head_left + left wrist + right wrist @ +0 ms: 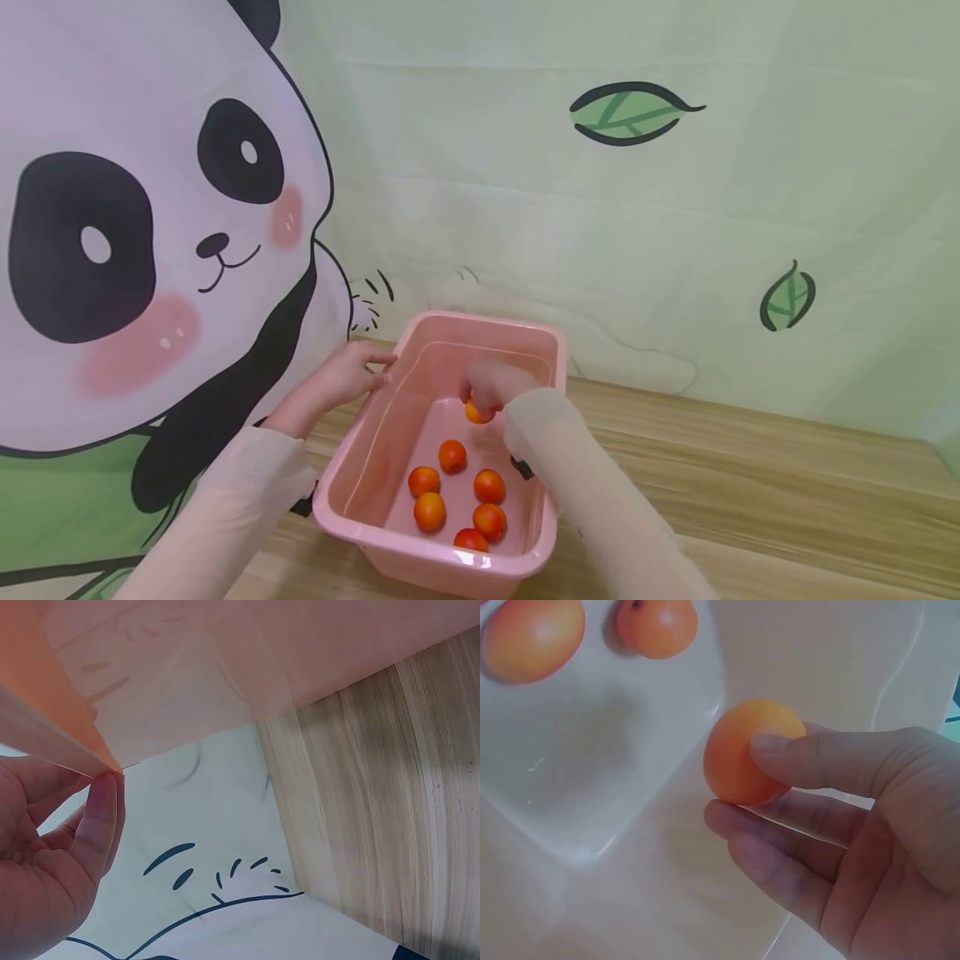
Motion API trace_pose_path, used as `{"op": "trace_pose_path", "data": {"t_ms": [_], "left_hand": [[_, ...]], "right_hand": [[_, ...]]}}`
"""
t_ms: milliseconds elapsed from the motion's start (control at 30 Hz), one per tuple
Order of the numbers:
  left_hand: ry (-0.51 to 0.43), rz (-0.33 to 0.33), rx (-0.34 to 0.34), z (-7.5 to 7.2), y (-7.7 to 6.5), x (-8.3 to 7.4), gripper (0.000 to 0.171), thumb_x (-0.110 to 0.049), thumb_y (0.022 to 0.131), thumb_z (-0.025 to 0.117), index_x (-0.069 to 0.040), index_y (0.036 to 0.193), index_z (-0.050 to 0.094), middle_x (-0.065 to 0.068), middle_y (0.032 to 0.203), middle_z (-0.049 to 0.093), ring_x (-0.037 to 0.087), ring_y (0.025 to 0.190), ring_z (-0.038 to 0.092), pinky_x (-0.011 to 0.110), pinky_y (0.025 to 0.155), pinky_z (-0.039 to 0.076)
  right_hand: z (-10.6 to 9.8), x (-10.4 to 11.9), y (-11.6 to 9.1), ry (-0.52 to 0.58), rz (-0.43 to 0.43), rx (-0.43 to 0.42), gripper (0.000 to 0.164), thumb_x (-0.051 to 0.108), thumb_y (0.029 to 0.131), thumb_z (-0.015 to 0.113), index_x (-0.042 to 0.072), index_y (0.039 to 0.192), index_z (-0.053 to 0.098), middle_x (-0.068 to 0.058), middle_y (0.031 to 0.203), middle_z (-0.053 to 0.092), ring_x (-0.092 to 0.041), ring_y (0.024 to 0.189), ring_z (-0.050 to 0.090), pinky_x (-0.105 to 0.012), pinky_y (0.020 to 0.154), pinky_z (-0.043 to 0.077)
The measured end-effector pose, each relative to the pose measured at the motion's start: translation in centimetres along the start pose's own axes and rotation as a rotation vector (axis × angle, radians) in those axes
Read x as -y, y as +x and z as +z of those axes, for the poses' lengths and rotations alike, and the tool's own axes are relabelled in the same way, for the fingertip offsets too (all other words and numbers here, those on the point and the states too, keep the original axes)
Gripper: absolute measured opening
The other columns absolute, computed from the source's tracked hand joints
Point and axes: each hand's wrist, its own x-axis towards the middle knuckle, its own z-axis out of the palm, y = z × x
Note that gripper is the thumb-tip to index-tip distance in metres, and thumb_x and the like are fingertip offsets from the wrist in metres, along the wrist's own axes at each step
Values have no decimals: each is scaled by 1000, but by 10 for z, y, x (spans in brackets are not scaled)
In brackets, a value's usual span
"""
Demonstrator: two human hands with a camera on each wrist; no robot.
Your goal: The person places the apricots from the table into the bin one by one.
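My right hand (495, 385) is inside the pink plastic basin (442, 329), above its floor toward the far end. Between thumb and fingers it holds a smooth orange-red fruit (739, 765), roundish and yellower on top; its exact kind is unclear. My left hand (351, 372) is at the basin's left rim. In the left wrist view that hand (56, 847) pinches the rim's edge between thumb and fingers. Several similar fruits lie on the basin floor, among them one fruit (452, 456) nearest the right hand and another fruit (429, 512) closer to the front.
The basin stands on a wood-grain table (712, 467). Behind it hangs a pale green cloth (480, 225) printed with a large panda (247, 275) and leaves. The basin's raised walls surround the fruits on all sides.
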Motion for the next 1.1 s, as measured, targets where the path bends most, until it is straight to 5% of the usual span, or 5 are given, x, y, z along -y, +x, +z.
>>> {"op": "trace_pose_path", "data": {"t_ms": [300,533,867,1100], "left_hand": [[8,10,2,-1,1,1,35,-6,86,53,2,120,53,21,124,51,30,105,52,37,82,50],[-3,11,6,1,2,1,35,-7,86,53,2,120,52,21,124,51,31,108,51,38,84,49],[-8,-7,8,1,4,0,35,-7,86,53,1,121,53,20,124,51,30,106,52,39,84,49],[-7,3,2,0,3,4,35,-7,86,53,2,120,53,21,123,52,33,110,50,42,87,46]], "right_hand": [[4,-8,20,-19,34,49,23,3,70,67,21,83,61,-5,89,56,-23,79,51,-32,54,50],[5,-10,25,-174,-48,112,27,3,70,70,22,87,60,-3,94,56,-27,91,52,-33,61,51],[-9,-5,10,-104,-74,90,27,8,70,70,24,88,60,-3,91,55,-25,90,50,-32,58,51],[-27,9,-5,-217,-157,92,27,13,70,71,26,89,58,0,92,55,-23,91,50,-30,62,49]]}}
